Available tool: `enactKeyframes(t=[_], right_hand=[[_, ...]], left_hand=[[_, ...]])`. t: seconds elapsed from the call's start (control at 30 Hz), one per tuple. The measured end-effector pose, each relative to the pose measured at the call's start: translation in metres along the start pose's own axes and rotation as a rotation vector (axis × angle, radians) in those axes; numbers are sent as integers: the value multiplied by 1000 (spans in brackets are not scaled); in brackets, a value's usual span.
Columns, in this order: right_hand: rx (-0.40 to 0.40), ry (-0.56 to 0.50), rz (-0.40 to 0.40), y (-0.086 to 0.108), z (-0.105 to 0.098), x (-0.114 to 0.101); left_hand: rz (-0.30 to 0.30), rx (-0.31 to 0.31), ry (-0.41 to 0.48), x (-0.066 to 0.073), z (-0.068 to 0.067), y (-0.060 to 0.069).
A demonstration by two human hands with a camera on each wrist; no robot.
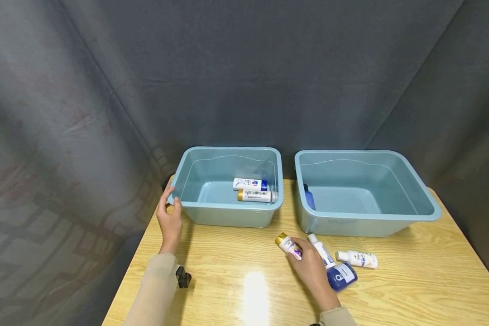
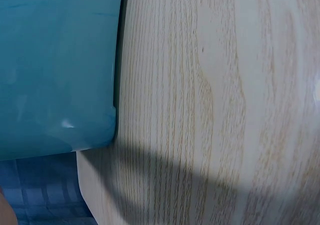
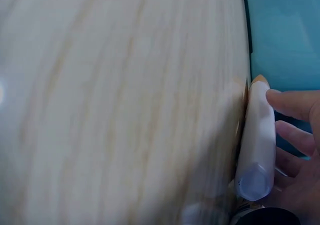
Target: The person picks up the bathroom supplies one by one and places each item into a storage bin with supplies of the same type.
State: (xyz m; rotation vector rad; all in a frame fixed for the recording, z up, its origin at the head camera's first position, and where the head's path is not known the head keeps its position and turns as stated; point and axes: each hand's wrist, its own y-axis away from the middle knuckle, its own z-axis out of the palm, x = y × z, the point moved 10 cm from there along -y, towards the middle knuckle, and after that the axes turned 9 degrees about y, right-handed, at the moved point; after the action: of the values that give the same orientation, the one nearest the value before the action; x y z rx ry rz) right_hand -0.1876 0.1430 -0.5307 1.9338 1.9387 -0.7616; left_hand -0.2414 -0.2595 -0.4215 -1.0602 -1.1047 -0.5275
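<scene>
Left hand (image 1: 170, 222): I spread it wide, touching the left pale blue plastic tub (image 1: 224, 214) at 8 o'clock.
Right hand (image 1: 310, 266): I pinched a gold-capped white plastic bottle (image 1: 289, 245).
Gold-capped white plastic bottle: it was 4 to 5 o'clock from that tub.
Dark blue bottle (image 1: 341, 277): it lay about 3 o'clock from my right hand.

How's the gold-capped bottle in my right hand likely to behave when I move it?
The bottle is probably stiff, showing no visible dent under the fingers. Its smooth surface could slip, and its rounded body may roll if released.
</scene>
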Motion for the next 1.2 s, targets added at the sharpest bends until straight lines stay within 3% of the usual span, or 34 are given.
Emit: enactKeyframes(t=[0.43, 0.73, 1.2], right_hand=[[34, -2, -40, 1, -1, -4], [14, 12, -43, 1, 1, -5], [71, 6, -53, 0, -8, -5]], left_hand=[[12, -9, 15, -1, 0, 0], [20, -3, 11, 0, 0, -1], [11, -5, 17, 2, 0, 1]])
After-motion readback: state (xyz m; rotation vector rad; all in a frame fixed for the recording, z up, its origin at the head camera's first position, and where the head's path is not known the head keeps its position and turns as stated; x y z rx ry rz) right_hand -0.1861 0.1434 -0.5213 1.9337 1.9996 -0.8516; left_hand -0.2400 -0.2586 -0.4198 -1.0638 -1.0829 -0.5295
